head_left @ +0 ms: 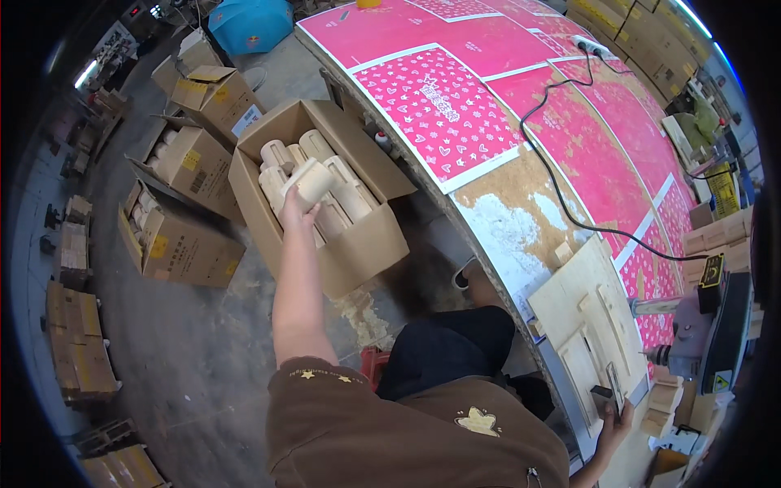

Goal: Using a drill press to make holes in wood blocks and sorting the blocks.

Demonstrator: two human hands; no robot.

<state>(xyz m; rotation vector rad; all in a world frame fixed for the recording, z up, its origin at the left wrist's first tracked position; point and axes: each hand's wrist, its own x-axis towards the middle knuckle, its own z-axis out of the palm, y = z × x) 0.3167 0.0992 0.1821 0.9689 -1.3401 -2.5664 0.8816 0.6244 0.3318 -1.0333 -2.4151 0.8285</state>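
Over an open cardboard box (pixel 358 260) on my left, my left hand (pixel 298 213) is closed round a pale, rounded wooden block (pixel 311 184). Several similar pale wooden pieces (pixel 350 199) fill the box beneath it. At the lower right, my right hand (pixel 616 429) has its fingers round the end of a metal toggle clamp (pixel 616 384) with a black tip. The clamp sits on a plywood jig (pixel 582 301) with raised wooden strips, lying on the table. Part of the right hand's grip is hard to make out.
More open cartons (pixel 183 244) stand to the left, beside a blue umbrella (pixel 250 24). A black cable (pixel 553 183) runs across the pink-covered table (pixel 521 106). A drill-like machine (pixel 691 333) stands at the right, near stacked wooden pieces (pixel 663 398).
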